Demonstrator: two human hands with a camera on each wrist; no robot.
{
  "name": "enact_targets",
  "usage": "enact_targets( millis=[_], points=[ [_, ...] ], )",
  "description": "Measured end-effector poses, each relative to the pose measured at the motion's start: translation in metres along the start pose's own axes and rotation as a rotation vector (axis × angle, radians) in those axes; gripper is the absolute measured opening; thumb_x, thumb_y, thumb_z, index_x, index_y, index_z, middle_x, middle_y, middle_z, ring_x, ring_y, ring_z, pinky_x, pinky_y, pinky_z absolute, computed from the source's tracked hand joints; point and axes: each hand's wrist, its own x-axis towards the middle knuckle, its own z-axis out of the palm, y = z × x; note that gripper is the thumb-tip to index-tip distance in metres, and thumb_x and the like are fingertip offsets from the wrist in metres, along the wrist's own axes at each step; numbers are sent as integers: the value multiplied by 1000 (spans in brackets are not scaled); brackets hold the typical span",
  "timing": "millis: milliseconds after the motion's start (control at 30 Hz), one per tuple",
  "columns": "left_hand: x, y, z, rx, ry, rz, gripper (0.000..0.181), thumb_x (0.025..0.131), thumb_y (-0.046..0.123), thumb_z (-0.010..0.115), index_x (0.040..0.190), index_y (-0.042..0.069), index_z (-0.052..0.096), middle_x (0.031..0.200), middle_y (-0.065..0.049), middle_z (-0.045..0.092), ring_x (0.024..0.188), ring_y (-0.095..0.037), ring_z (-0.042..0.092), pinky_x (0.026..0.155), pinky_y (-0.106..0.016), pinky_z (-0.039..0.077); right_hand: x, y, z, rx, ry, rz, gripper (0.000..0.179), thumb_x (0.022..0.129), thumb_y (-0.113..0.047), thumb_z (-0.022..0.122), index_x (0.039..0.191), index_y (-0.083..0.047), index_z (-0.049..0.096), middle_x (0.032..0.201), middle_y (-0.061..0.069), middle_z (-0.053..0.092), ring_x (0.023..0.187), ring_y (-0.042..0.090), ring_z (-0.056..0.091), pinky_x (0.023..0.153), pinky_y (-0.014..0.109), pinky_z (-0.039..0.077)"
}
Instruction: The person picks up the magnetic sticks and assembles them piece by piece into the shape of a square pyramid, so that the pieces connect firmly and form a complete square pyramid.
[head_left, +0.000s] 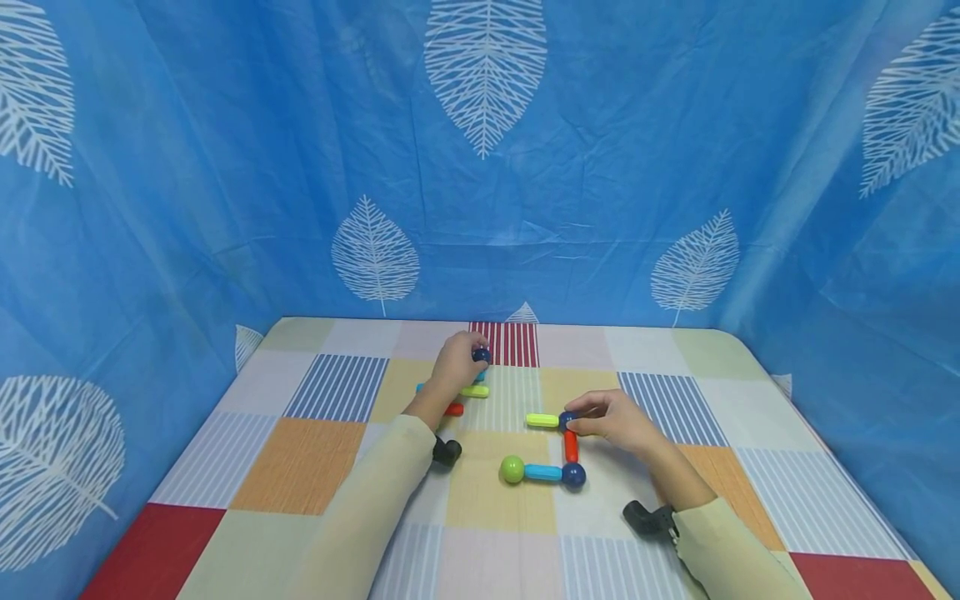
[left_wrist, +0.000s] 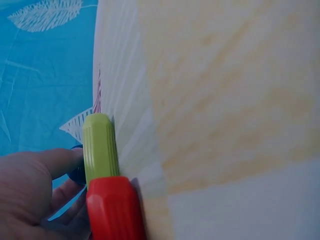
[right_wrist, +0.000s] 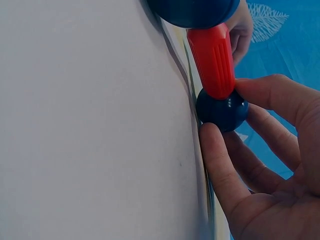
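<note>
At the far middle of the table, my left hand (head_left: pixel 452 365) holds a dark blue ball (head_left: pixel 482 356) between thumb and fingers. Close by it lie a yellow-green rod (head_left: pixel 476 392), a red rod (head_left: pixel 454 409) and blue rods, partly hidden by the hand and wrist. My right hand (head_left: pixel 617 420) pinches another dark blue ball (right_wrist: pixel 222 111). From that ball a yellow-green rod (head_left: pixel 542 420) points left and a red rod (head_left: pixel 572 447) runs toward me to a second dark blue ball (head_left: pixel 573 476). A light blue rod (head_left: pixel 543 472) links this one to a green ball (head_left: pixel 512 469).
A patchwork-patterned cloth (head_left: pixel 495 500) covers the table. Blue curtains with white leaf prints (head_left: pixel 540 233) stand behind it and on both sides. Black devices sit at the left wrist (head_left: pixel 447 452) and the right wrist (head_left: pixel 649 518).
</note>
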Motion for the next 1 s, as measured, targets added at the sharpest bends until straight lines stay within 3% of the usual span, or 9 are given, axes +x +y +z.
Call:
enact_targets(
  millis=[400, 633, 1000],
  points=[
    [-3, -9, -6, -153, -22, 50, 32, 94, 10, 73, 126, 16, 73, 120, -12, 61, 104, -25, 58, 93, -40, 56, 1, -1, 0, -8, 7, 4, 27, 87, -16, 81, 112, -7, 77, 112, 13, 76, 95, 22, 67, 77, 31, 58],
    [-14, -2, -10, -263, -41, 42, 31, 95, 11, 73, 125, 14, 73, 123, -11, 62, 107, -25, 62, 91, -38, 59, 0, 0, 1, -3, 7, 7, 26, 87, -15, 81, 112, -7, 77, 112, 13, 76, 95, 22, 67, 77, 31, 58],
    [-37, 11, -11, -346, -100, 26, 29, 91, 21, 80, 119, 21, 72, 114, -1, 70, 104, -21, 64, 87, -34, 60, 1, 1, 1, 10, 9, 0, 27, 87, -15, 80, 112, -7, 77, 112, 13, 76, 97, 22, 68, 78, 30, 57]
  ],
)
